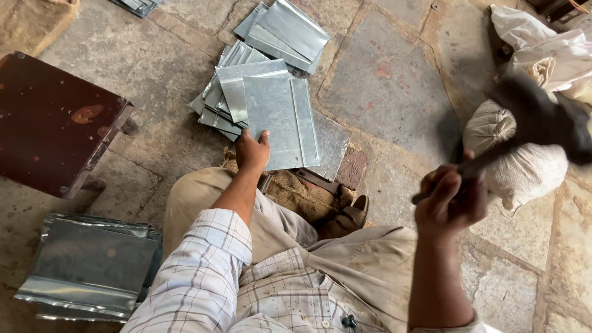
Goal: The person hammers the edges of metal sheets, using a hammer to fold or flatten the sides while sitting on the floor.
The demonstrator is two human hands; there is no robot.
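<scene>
**Sheet held flat, hammer raised**

The left hand (251, 151) rests with fingers curled on the near edge of a ribbed galvanised metal sheet (280, 122), pressing it down onto a block just beyond the knees. The right hand (450, 200) is clenched around the handle of a hammer (536, 123), whose dark head is blurred, lifted up and to the right. Beyond the left hand lies a loose pile of similar sheets (283, 31) on the stone floor (388, 86). Left of that hand stands a dark red stool (52, 120); nearer the body, a second sheet stack (89, 265). White sacks (524, 166) lie behind the hammer.
</scene>
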